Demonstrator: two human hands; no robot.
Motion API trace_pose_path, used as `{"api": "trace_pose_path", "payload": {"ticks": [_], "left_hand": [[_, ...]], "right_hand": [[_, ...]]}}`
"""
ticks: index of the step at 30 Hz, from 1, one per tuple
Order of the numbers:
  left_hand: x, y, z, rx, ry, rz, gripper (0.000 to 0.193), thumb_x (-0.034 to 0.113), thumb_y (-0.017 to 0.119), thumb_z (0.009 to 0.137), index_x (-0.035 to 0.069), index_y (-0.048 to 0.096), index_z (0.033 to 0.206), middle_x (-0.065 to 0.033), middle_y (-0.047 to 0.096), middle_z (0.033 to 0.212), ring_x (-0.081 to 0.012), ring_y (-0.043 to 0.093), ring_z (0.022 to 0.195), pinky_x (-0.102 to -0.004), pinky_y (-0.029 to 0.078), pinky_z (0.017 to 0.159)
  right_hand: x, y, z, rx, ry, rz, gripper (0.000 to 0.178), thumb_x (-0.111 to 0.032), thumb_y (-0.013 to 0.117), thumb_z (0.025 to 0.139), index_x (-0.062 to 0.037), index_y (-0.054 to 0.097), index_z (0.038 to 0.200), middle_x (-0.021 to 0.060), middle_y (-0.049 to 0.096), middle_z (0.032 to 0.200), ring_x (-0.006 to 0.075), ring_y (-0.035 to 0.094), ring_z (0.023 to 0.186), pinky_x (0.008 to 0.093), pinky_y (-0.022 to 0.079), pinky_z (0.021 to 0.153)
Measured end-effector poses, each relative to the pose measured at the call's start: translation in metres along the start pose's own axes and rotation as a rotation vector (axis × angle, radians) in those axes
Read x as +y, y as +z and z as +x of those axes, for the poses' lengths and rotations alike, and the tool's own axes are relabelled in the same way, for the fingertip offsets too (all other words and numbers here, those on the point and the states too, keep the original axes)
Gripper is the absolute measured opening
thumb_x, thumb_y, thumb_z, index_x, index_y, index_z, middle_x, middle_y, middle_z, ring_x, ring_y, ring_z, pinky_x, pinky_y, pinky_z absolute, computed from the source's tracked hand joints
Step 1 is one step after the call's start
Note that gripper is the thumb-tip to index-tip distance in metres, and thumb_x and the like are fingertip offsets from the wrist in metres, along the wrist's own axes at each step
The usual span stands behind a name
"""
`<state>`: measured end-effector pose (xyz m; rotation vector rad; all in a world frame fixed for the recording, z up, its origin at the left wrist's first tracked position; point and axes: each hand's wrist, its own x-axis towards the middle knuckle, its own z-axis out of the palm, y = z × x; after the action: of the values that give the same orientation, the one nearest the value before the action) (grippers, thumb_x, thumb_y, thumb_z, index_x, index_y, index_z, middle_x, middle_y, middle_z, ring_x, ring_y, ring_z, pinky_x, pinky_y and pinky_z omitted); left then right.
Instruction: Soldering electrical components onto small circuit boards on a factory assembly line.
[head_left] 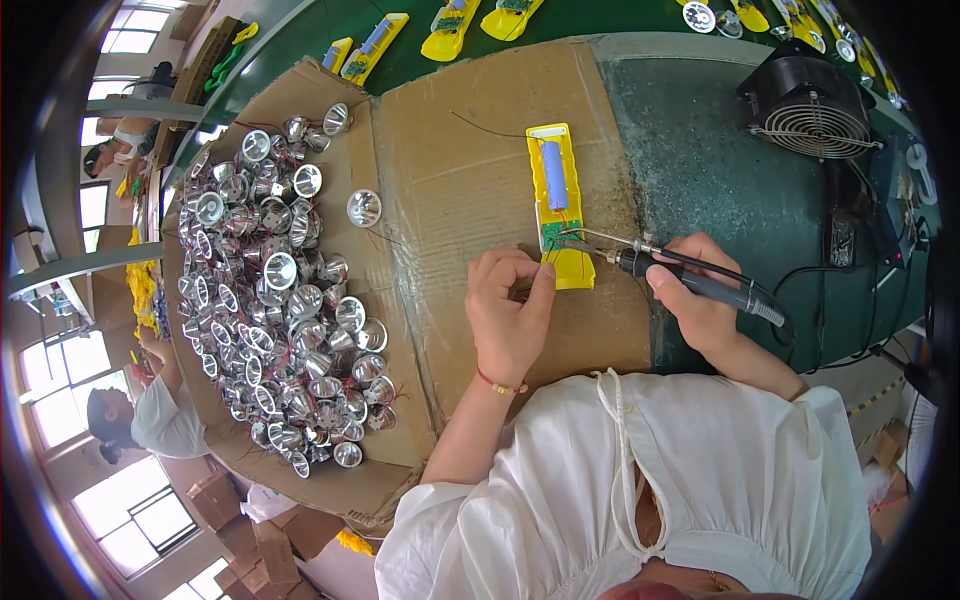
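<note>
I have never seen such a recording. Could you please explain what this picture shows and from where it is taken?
There is no machine: a person works with two bare hands. The picture comes from a wide camera on the person's head, looking down, so straight edges bend. Cardboard covers part of the green table. Silver reflectors are heaped on the left; in the middle lies an open yellow casing with a blue cell and a green board. The right hand holds a soldering iron, pointed at the board. The left hand is at the casing's near end; whether it grips is unclear.
</note>
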<state>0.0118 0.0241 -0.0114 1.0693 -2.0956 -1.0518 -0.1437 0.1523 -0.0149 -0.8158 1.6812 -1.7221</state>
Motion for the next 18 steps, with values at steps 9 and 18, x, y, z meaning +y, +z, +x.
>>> {"api": "trace_pose_path", "payload": {"ticks": [9, 18], "left_hand": [[-0.0034, 0.0012, -0.0016, 0.015, -0.004, -0.015, 0.009, 0.003, 0.066, 0.073, 0.001, 0.058, 0.073, -0.0099, 0.058, 0.083, -0.0244, 0.052, 0.079, -0.0323, 0.044, 0.069], [-0.0014, -0.0002, -0.0005, 0.017, -0.029, -0.015, 0.009, 0.003, 0.066, 0.073, 0.001, 0.058, 0.071, -0.01, 0.058, 0.083, -0.0234, 0.053, 0.077, -0.031, 0.045, 0.065]], "right_hand": [[0.0024, 0.0003, -0.0058, 0.089, 0.057, 0.095, 0.012, -0.006, 0.066, 0.078, -0.0011, 0.055, 0.08, 0.0013, 0.056, 0.065, 0.0038, 0.048, 0.056, 0.0196, 0.038, 0.049], [0.0033, -0.007, -0.0068, 0.049, -0.058, 0.011, 0.014, -0.008, 0.067, 0.077, -0.0005, 0.055, 0.082, 0.0018, 0.056, 0.067, 0.0046, 0.048, 0.058, 0.0203, 0.039, 0.052]]}}
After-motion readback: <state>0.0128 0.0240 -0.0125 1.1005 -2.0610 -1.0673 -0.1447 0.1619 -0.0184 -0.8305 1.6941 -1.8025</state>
